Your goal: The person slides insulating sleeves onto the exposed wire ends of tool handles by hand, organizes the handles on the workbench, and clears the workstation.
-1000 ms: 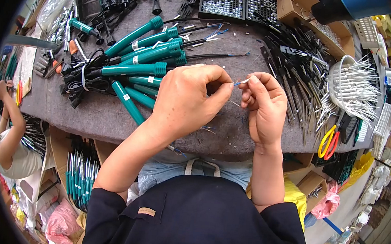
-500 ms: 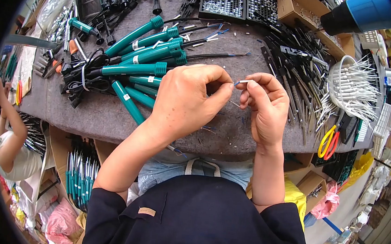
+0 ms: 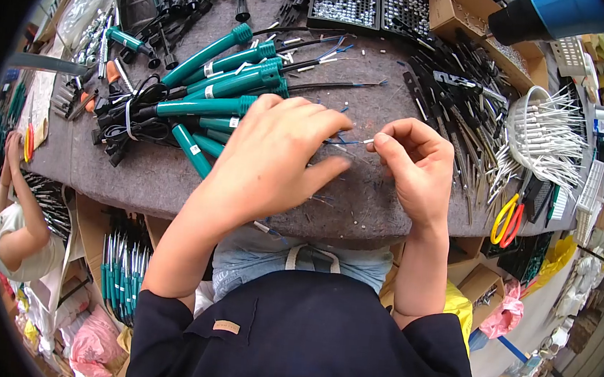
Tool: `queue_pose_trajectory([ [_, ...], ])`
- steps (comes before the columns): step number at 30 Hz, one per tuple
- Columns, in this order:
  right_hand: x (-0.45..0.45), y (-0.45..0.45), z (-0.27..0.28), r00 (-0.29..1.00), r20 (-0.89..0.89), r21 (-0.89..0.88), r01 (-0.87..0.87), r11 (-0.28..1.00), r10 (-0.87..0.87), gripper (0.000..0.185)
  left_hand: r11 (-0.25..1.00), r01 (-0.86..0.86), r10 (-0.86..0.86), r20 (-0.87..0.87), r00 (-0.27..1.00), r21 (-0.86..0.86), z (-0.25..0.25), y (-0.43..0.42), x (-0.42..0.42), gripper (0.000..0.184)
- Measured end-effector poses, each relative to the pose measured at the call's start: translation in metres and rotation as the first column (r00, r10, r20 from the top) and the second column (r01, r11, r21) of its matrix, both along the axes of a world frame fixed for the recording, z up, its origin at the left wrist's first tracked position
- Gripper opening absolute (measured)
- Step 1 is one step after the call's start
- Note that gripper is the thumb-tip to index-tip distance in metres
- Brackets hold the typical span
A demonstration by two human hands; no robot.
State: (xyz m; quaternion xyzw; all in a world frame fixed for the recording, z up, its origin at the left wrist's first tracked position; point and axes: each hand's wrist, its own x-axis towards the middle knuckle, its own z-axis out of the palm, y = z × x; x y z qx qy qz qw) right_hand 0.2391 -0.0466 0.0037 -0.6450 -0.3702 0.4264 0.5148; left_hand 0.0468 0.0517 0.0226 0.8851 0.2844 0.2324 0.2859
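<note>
Left hand (image 3: 266, 149): thumb and index finger parted, open, just beside thin blue wire (image 3: 343, 142); can't tell if other fingers touch it. Right hand (image 3: 418, 173): thumb and index finger closed, pinching small white sleeve (image 3: 368, 141) at the wire's end. Wire and sleeve are between the hands, over front part of grey counter (image 3: 364, 212).

Green handles (image 3: 209, 55) bundled left of and beyond left hand, black cords tied with white tie (image 3: 129, 117). Small white labels (image 3: 195, 149) on several handles, print too small to read. Tan patch (image 3: 227, 325) on dark shirt (image 3: 325, 334) has marks, not legible. No brand readable on blue tool (image 3: 558, 15), top right.

Right side: dark metal rods (image 3: 458, 130), clear bowl (image 3: 532, 101) of white-bodied parts with thin leads, scissors (image 3: 507, 221) with yellow and red handles. Open carton (image 3: 443, 7) beyond. Another person (image 3: 21, 236) at far left.
</note>
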Motion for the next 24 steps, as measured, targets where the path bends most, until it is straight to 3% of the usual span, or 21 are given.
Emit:
queue_pose_trajectory([
  [1, 0.0, -0.001, 0.001, 0.997, 0.083, 0.003, 0.005, 1.0, -0.005, 0.012, 0.991, 0.004, 0.001, -0.033, 0.999, 0.131, 0.0, -0.001, -0.004, 0.017],
  [4, 0.0, -0.006, 0.004, 0.973, 0.228, -0.037, -0.03, 0.999, 0.038, 0.012, 0.992, 0.032, -0.018, -0.114, 0.993, 0.121, -0.009, 0.002, -0.014, 0.014],
  [8, -0.007, -0.008, -0.001, 0.923, 0.38, 0.128, -0.111, 0.985, 0.055, 0.009, 0.986, 0.038, -0.026, -0.073, 0.997, 0.162, -0.015, 0.001, -0.014, 0.012],
  [12, -0.008, -0.007, 0.0, 0.852, 0.519, 0.124, -0.159, 0.979, 0.073, 0.009, 0.986, 0.027, -0.021, -0.04, 0.999, 0.167, -0.013, -0.001, -0.015, 0.011],
  [21, -0.025, -0.001, 0.003, 0.847, 0.518, 0.144, -0.22, 0.965, 0.115, 0.011, 0.977, 0.0, 0.002, -0.011, 1.0, 0.212, -0.014, -0.01, -0.019, 0.012],
  [24, -0.029, 0.005, -0.007, 0.759, 0.643, 0.214, -0.299, 0.93, 0.096, 0.013, 0.982, 0.048, -0.033, -0.085, 0.996, 0.182, -0.009, -0.01, -0.026, 0.016],
])
